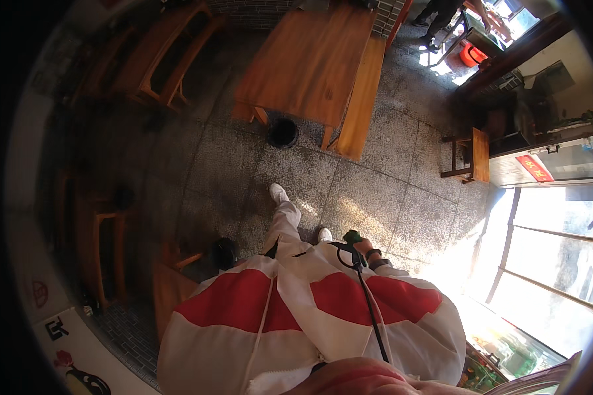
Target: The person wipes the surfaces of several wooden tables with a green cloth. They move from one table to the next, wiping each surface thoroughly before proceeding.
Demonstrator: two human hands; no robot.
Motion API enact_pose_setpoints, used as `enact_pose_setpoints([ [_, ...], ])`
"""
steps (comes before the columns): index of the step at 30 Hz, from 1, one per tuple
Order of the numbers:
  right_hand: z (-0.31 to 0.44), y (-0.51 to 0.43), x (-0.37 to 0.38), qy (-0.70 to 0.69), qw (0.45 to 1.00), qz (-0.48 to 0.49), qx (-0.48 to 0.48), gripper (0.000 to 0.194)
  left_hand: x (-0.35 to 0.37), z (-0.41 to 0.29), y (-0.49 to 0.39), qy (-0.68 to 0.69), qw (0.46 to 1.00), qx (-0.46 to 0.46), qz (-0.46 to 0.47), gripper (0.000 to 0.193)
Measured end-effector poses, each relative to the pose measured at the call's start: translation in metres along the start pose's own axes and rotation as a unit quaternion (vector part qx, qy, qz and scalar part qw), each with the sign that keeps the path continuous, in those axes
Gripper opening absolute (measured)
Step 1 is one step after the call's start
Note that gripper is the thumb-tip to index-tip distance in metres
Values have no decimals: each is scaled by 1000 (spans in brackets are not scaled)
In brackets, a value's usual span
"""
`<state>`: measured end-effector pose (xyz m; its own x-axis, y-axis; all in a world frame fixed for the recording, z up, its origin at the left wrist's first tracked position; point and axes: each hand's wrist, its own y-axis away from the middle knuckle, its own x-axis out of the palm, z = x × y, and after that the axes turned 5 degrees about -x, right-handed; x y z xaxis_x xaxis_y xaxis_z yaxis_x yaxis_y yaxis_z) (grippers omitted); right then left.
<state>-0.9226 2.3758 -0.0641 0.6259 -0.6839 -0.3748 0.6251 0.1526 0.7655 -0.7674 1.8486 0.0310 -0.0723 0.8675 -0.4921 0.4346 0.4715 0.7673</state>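
My right hand (363, 246) is at my right side, by the hem of my white and red jacket (286, 306). Its fingers are closed around a dark green object (352, 237) whose kind is too small to make out. Dark bands (374, 254) circle that wrist. A black looped piece (345, 256) lies against the jacket beside the hand, and a black cord (373, 316) runs from there up my front. My left hand is out of view, hidden by the jacket. Before me, my white shoes (278, 193) are on the speckled stone floor (365, 197).
Ahead stands a wooden table (306, 64) with a bench (363, 98) along its right side and a black bin (282, 133) at its near end. A wooden stool (479, 155) stands at right. More wooden furniture (168, 54) lines the left. Beyond are a person's legs (437, 22) and a red bucket (472, 54).
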Motion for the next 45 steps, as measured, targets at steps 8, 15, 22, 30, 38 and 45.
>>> enact_pose_setpoints([
  [8, 41, 4, -32, 83, 981, -89, 149, 53, -109, -77, -134, 47, 998, 31, -12, 28],
  [15, 166, -83, -15, 167, 982, -4, 90, 61, -203, -119, -241, 163, 984, 63, -42, 28],
  [22, 369, -201, -13, 114, 983, -125, 67, 66, -292, -72, -270, 165, 978, 126, -12, 22],
  [30, 592, -318, 7, 267, 959, -2, -96, 57, -342, 3, -202, 128, 981, -85, -121, 24],
  [38, 738, -379, 98, 183, 976, 64, -97, 58, -390, 4, -213, 144, 965, -145, -164, 33],
  [45, 778, -384, 149, 179, 981, -64, -24, 58, -506, 16, -303, 82, 972, -130, -176, 40],
])
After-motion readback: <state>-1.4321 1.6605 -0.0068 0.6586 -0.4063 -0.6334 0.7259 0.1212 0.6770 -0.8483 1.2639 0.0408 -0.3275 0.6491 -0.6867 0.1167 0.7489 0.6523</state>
